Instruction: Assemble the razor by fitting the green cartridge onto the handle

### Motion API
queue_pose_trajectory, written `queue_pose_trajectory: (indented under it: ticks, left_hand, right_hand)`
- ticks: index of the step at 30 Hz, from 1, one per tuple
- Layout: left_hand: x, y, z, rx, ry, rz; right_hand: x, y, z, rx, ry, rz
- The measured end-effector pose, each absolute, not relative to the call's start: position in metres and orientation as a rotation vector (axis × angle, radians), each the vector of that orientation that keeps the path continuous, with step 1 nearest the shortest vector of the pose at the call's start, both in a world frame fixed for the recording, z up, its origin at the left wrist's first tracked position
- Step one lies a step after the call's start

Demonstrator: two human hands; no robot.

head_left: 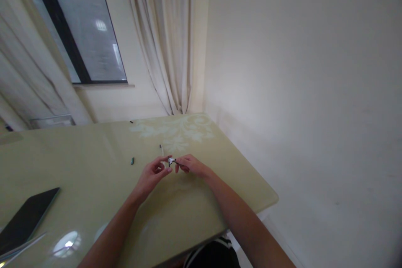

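Note:
Over the table, my left hand (153, 171) has its thumb and forefinger at either side of a small white and dark piece (171, 161), too small to name. My right hand (191, 164) is closed in a pinch around a thin dark stick-like thing (179, 163), whose tip meets the white piece. Just behind my left fingertips lies a short white cable (162, 150) with a dark end. Left of my hands rests a small dark green, oblong object (132, 161).
The glossy pale-green table (94, 155) has a rounded right corner beside the wall (298, 92). A flat black device (29, 213) lies at the lower left. One tiny dark bit (131, 122) is near the back edge. Curtains (163, 29) hang behind.

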State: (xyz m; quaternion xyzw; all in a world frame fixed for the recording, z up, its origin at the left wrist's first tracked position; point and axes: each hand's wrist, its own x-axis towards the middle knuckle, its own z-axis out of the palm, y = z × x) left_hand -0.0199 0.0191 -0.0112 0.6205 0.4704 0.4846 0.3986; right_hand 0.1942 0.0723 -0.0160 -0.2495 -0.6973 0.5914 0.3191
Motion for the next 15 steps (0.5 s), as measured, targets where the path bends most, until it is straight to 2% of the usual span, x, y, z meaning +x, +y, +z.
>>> queue_pose_trajectory:
  ticks: [11, 15]
  left_hand:
    - [-0.0227, 0.0166, -0.0077, 1.693, 1.112, 1.186]
    - [-0.0241, 0.0169, -0.0075, 1.679, 1.055, 1.145]
  right_hand:
    - [0.1959, 0.0686, -0.0115, -0.724, -1.982, 1.445]
    - [0.1937, 0.066, -0.0102, -0.656, -1.989, 1.503]
